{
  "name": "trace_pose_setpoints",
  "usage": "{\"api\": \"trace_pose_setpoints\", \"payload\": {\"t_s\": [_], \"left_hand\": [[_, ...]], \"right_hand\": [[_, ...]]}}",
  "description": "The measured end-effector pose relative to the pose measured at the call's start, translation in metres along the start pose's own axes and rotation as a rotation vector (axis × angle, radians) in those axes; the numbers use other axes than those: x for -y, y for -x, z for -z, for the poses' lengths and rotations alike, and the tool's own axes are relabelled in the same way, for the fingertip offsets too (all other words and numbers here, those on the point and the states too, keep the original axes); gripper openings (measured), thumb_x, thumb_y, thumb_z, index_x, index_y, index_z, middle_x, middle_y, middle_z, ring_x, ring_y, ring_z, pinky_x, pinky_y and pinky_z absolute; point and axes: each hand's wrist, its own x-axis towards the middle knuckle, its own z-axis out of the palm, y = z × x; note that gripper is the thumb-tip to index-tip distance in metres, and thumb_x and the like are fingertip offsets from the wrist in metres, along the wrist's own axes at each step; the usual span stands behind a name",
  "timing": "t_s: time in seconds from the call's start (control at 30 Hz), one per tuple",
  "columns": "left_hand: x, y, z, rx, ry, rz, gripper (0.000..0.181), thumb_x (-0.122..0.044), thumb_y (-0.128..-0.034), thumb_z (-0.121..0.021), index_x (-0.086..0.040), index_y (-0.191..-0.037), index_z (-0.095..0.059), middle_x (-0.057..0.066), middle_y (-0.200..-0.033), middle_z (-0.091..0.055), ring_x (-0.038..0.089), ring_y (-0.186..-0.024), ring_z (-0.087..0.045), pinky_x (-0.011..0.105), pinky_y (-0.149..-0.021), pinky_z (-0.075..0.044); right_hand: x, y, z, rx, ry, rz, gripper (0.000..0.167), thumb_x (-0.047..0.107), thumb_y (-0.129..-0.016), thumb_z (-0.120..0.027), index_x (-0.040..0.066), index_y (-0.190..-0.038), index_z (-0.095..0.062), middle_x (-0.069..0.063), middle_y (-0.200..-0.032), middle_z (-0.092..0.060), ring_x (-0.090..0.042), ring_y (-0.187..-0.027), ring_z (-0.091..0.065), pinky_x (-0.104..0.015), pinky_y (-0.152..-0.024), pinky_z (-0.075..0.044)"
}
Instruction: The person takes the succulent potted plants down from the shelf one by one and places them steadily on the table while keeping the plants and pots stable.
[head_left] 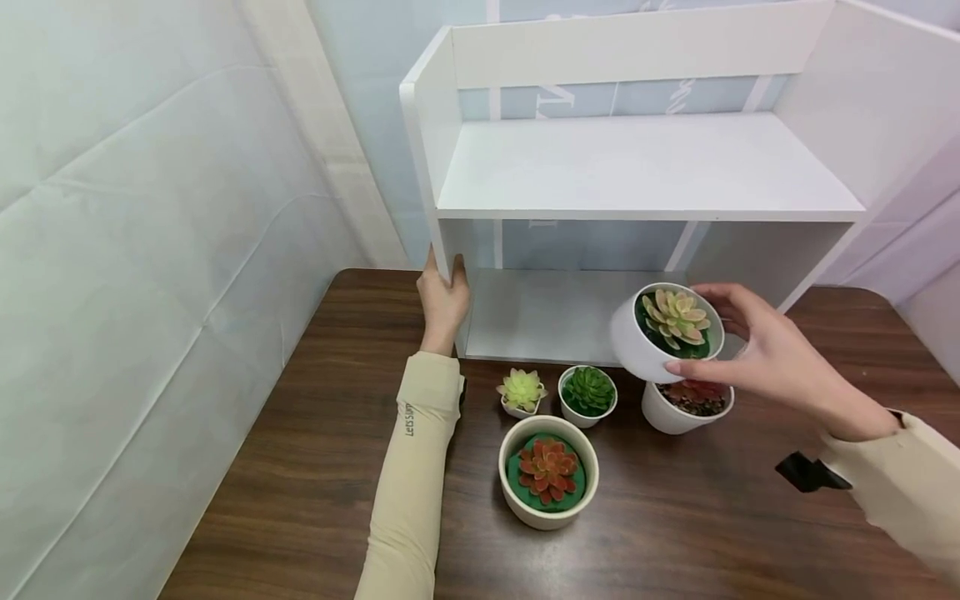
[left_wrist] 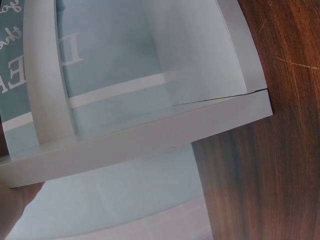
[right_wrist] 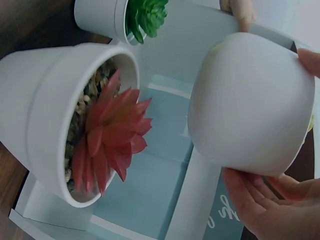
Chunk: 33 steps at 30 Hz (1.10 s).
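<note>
My right hand (head_left: 776, 354) grips a round white pot (head_left: 636, 346) by its sides, thumb at the front. The pot holds a pale yellow-green succulent (head_left: 677, 317) with pinkish tips and is tilted in the air before the shelf's lower compartment. In the right wrist view, the fingers (right_wrist: 250, 197) press the pot's smooth wall (right_wrist: 245, 105). My left hand (head_left: 444, 304) holds the left side panel (head_left: 424, 158) of the white shelf, thumb on the inner side and fingers on the outer. Only a bit of that hand (left_wrist: 12, 207) shows in the left wrist view.
Below the held pot stands a white pot with a red succulent (right_wrist: 110, 137). To its left are a dark green succulent (head_left: 588, 392) and a small yellow-green one (head_left: 521, 389). A cream pot (head_left: 549, 518) with a red-orange succulent stands nearer on the brown table (head_left: 300, 500).
</note>
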Motion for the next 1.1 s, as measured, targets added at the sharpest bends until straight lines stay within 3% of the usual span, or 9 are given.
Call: {"api": "trace_pose_setpoints", "payload": {"t_s": [0.03,0.17,0.4,0.73,1.1], "left_hand": [[0.000,0.000,0.000,0.000,0.001,0.001,0.038,-0.005,-0.0968,-0.049,0.001,-0.134,-0.049,0.026,-0.128,-0.058,0.037,-0.118,-0.057,0.050,-0.095,-0.048],[-0.001,0.000,0.001,0.002,-0.005,0.003,0.038,-0.005,-0.0966,-0.050,0.001,-0.134,-0.049,0.025,-0.127,-0.058,0.037,-0.119,-0.057,0.049,-0.096,-0.048],[-0.002,0.000,0.002,-0.007,-0.004,0.001,0.036,-0.005,-0.0962,-0.050,0.000,-0.132,-0.051,0.024,-0.126,-0.060,0.036,-0.119,-0.057,0.048,-0.097,-0.047],[-0.002,0.001,0.002,0.003,0.012,-0.004,0.037,-0.005,-0.0965,-0.050,0.000,-0.133,-0.050,0.025,-0.127,-0.059,0.037,-0.120,-0.056,0.049,-0.098,-0.046],[-0.003,0.002,0.002,0.005,0.015,-0.003,0.037,-0.003,-0.0963,-0.049,0.001,-0.133,-0.050,0.024,-0.126,-0.059,0.036,-0.120,-0.056,0.048,-0.098,-0.047]], "right_hand": [[0.000,0.004,-0.001,-0.002,-0.005,0.003,0.082,0.027,-0.067,-0.089,0.015,-0.135,-0.044,-0.009,-0.135,-0.050,-0.009,-0.122,-0.050,-0.001,-0.080,-0.028],[-0.001,0.017,-0.005,-0.033,-0.019,0.041,0.085,0.020,-0.063,-0.091,0.017,-0.135,-0.046,-0.001,-0.132,-0.051,0.019,-0.105,-0.044,-0.002,-0.080,-0.031],[-0.003,0.039,-0.013,-0.088,-0.064,0.186,0.092,0.007,-0.051,-0.094,0.018,-0.132,-0.051,0.015,-0.123,-0.052,0.007,-0.098,-0.051,-0.004,-0.083,-0.033],[-0.003,0.065,-0.020,-0.024,-0.084,0.253,0.094,0.006,-0.051,-0.094,0.011,-0.133,-0.049,0.010,-0.130,-0.051,0.007,-0.112,-0.051,-0.003,-0.092,-0.035],[-0.016,0.079,-0.030,0.001,-0.083,0.323,0.096,0.007,-0.049,-0.095,0.011,-0.133,-0.049,0.004,-0.130,-0.053,0.004,-0.112,-0.052,-0.004,-0.092,-0.036]]}}
